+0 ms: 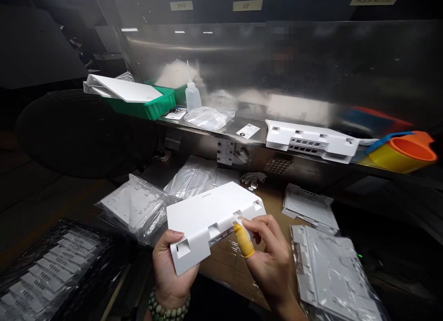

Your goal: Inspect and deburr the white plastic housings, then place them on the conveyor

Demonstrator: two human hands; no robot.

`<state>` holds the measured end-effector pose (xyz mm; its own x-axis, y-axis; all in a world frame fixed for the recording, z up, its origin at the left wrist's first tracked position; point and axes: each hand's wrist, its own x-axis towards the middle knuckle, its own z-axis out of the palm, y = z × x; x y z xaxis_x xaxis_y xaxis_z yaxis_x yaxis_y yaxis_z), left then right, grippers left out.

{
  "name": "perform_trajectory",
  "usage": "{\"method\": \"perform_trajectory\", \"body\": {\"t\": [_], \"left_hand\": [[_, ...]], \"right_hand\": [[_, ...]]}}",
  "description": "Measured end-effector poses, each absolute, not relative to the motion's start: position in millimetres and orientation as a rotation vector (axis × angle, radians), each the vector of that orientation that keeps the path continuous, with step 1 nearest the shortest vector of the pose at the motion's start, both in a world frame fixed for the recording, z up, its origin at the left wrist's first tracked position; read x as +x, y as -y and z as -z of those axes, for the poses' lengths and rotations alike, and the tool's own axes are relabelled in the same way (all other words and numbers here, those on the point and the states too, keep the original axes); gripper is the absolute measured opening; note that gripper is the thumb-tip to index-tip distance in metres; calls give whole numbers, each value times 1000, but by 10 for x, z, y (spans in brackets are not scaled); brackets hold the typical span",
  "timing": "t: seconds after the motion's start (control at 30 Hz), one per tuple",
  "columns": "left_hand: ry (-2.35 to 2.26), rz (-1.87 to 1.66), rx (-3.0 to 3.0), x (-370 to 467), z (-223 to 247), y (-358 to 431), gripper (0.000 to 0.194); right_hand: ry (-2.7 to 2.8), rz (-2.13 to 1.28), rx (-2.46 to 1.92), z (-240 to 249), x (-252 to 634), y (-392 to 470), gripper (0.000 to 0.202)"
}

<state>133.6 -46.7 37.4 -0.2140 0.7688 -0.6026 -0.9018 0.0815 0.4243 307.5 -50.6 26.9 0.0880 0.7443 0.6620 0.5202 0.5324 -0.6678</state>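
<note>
A white plastic cover (211, 210) with square notches and a row of port openings along its edge is held up, tilted, above the bench. My left hand (173, 265) grips its lower left corner, thumb on top, with a beaded bracelet at the wrist. At the notched edge, my right hand (265, 247) pinches a small white cloth (246, 226) against the cover. A yellow finger cot covers one of its digits. Part of the cloth is hidden by the fingers.
Bagged white panels (134, 203) lie left; more bagged panels (332, 270) lie right. Above, a metal shelf (242, 122) carries a green bin (152, 106), a squeeze bottle (193, 96), another white cover (311, 141) and tape rolls (403, 152). A tray of white parts (51, 270) stands lower left.
</note>
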Motion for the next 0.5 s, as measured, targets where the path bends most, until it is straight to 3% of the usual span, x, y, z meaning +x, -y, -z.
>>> {"method": "perform_trajectory", "body": {"t": [0.5], "left_hand": [[-740, -1526, -215, 1431, -295, 512, 65]], "right_hand": [[1680, -354, -985, -66, 2766, 633, 16]]}}
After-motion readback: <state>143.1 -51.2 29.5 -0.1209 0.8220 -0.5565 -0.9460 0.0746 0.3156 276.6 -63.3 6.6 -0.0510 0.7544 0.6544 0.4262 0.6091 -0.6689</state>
